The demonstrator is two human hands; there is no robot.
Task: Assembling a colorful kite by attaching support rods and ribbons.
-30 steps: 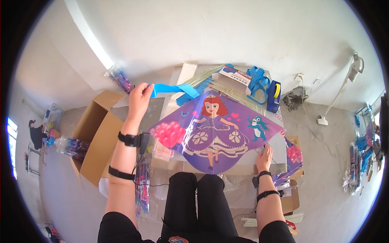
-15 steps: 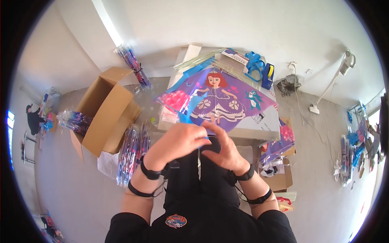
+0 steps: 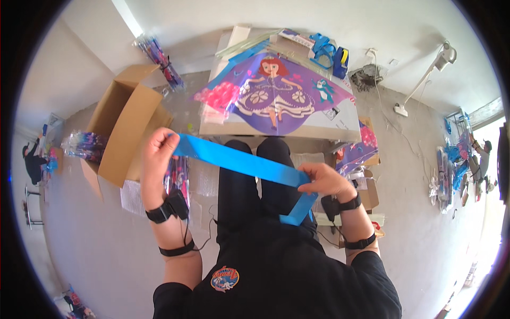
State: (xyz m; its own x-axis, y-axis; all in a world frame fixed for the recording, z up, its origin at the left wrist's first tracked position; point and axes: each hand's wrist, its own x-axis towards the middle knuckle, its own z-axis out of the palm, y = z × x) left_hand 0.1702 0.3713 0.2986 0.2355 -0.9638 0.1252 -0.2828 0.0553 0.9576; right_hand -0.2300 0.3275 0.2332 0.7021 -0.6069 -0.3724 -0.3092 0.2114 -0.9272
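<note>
A bright blue ribbon (image 3: 241, 162) stretches between my two hands above my lap. My left hand (image 3: 159, 146) pinches one end of it between thumb and fingers. At the other side my right hand (image 3: 323, 179) grips the strip, and the loose part hangs below that hand and folds back toward my lap. Beyond the hands, a purple kite (image 3: 273, 101) with a red-haired princess figure, pink balloons and a small teal animal lies flat on the table. Neither hand touches the kite.
The table (image 3: 340, 127) also holds thin pale rods, blue ribbon loops (image 3: 322, 50) and a blue tape dispenser (image 3: 341, 63). An open cardboard box (image 3: 125, 133) stands left, with wrapped bundles (image 3: 85, 146) near it. A stick vacuum (image 3: 425, 80) leans right. Other people work at both far sides.
My hands were close together before the table's near edge with the blue ribbon. They have moved apart, left and right, pulling the ribbon out between them. The view has shifted, with the table appearing higher.
</note>
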